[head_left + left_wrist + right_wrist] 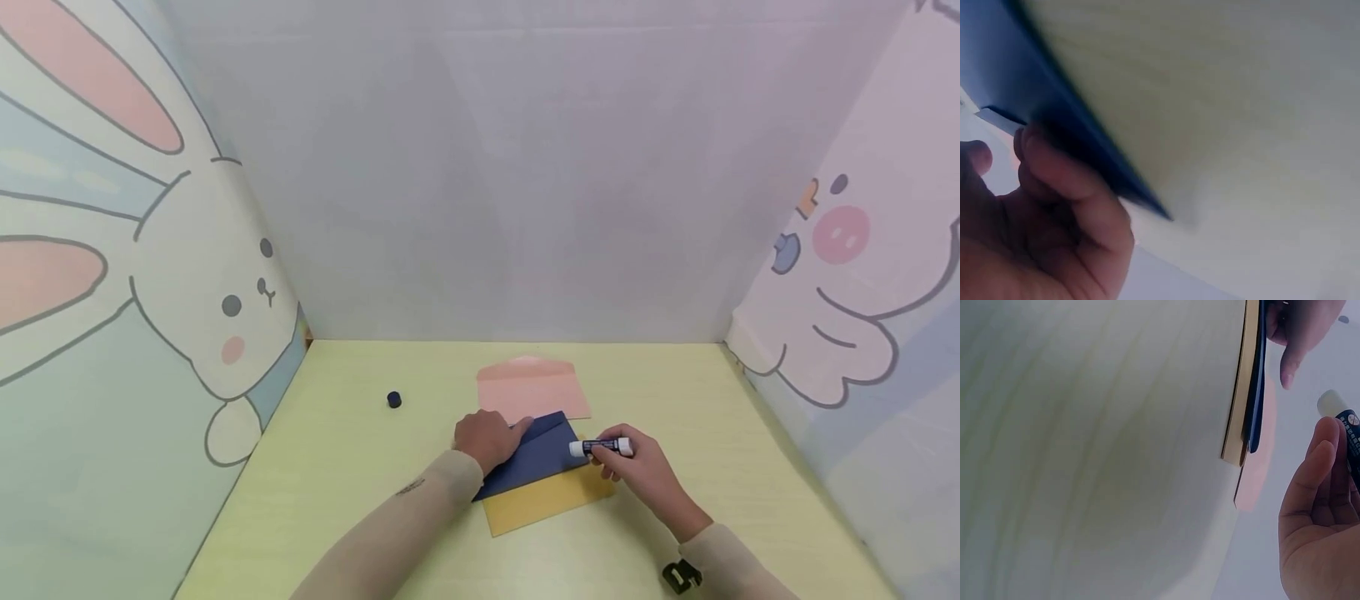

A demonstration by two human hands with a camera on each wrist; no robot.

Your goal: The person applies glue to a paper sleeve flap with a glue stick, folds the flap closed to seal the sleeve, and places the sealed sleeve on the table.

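A navy envelope lies slanted over a yellow envelope, its flap side up. At its left end my left hand grips it, with curled fingers at the flap edge and the thumb pointing right. My right hand pinches a glue stick with a dark label, held nearly level above the envelope's right end. The glue stick's white end points left, toward the envelope. Behind both lies a pink envelope, partly covered by the navy one.
A small dark cap stands on the pale yellow table at the left. Beside the right sleeve is a black object, partly hidden. Walls with cartoon animals close in both sides, and a plain grey wall stands behind.
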